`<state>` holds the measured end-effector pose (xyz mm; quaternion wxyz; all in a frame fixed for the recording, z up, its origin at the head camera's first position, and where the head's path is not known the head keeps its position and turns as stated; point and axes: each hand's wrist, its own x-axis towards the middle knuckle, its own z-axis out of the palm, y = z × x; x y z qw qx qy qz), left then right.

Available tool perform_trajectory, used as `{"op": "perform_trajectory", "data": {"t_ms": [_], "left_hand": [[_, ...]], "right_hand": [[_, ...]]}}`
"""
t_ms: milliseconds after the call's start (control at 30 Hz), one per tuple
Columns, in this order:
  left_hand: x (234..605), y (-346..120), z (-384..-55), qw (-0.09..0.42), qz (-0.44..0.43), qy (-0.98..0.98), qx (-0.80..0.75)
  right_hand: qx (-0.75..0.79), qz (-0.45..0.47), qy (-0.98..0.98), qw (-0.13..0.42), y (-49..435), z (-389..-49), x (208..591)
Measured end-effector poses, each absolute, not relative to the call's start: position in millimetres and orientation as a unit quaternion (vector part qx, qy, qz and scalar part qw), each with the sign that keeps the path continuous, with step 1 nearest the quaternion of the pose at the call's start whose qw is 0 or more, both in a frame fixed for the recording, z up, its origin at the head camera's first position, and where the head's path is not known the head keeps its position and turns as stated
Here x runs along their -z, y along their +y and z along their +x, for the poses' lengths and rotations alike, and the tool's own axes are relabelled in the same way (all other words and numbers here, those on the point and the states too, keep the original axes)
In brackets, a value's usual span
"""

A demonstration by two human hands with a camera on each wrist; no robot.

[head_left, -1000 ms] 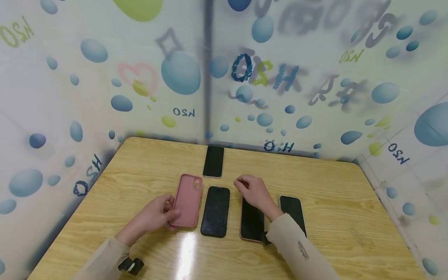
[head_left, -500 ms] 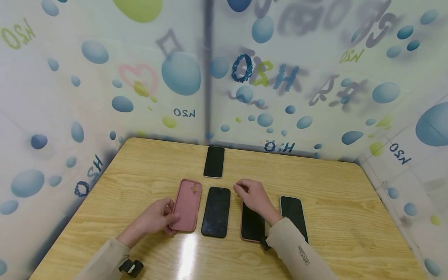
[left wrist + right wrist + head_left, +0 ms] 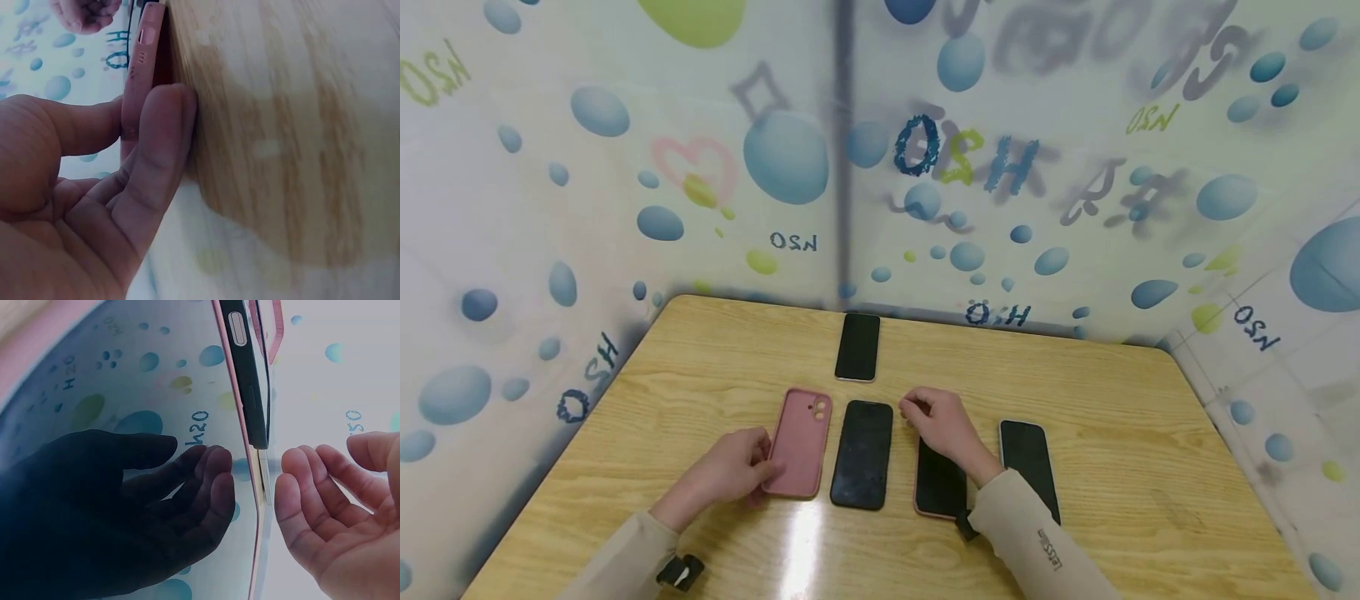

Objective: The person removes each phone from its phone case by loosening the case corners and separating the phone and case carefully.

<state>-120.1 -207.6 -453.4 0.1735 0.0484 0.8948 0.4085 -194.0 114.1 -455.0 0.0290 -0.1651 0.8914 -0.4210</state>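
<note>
My left hand (image 3: pixel 735 468) pinches a pink phone case (image 3: pixel 799 446) by its lower left edge, inner side up. In the left wrist view the thumb lies on one face of the case (image 3: pixel 139 87) and the fingers on the other, close to the tabletop. A black phone (image 3: pixel 862 454) lies just right of the case. My right hand (image 3: pixel 946 423) is above a pink-edged phone (image 3: pixel 942 485), hiding its upper part. The right wrist view shows those fingers loosely bent with nothing between them, mirrored in the dark screen.
Another dark phone (image 3: pixel 857 347) lies farther back on the wooden table (image 3: pixel 722 350). To the right is a light-edged phone (image 3: pixel 1028 458), partly covered by the right sleeve (image 3: pixel 1037 533). Walls with blue bubble prints stand behind and beside the table.
The pink case has come down a little toward me and lies flatter, with my left hand still gripping it. My right hand has dipped very slightly; the phones stay put.
</note>
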Motion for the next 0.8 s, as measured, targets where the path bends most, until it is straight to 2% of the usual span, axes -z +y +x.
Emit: {"op": "perform_trajectory", "data": {"t_ms": [400, 667, 800], "left_hand": [[453.5, -199.2, -118.9, 0.109, 0.054, 0.948, -0.294], [452.2, -200.4, -120.9, 0.100, 0.048, 0.957, -0.267], [450.5, -203.2, -123.2, 0.078, 0.058, 0.962, -0.254]], "right_hand": [[0.432, -0.168, 0.886, 0.035, 113.0, -192.3, 456.1], [0.434, -0.154, 0.887, 0.041, 113.1, -192.7, 455.4], [0.435, -0.156, 0.886, 0.038, 114.9, -192.7, 454.7]]}}
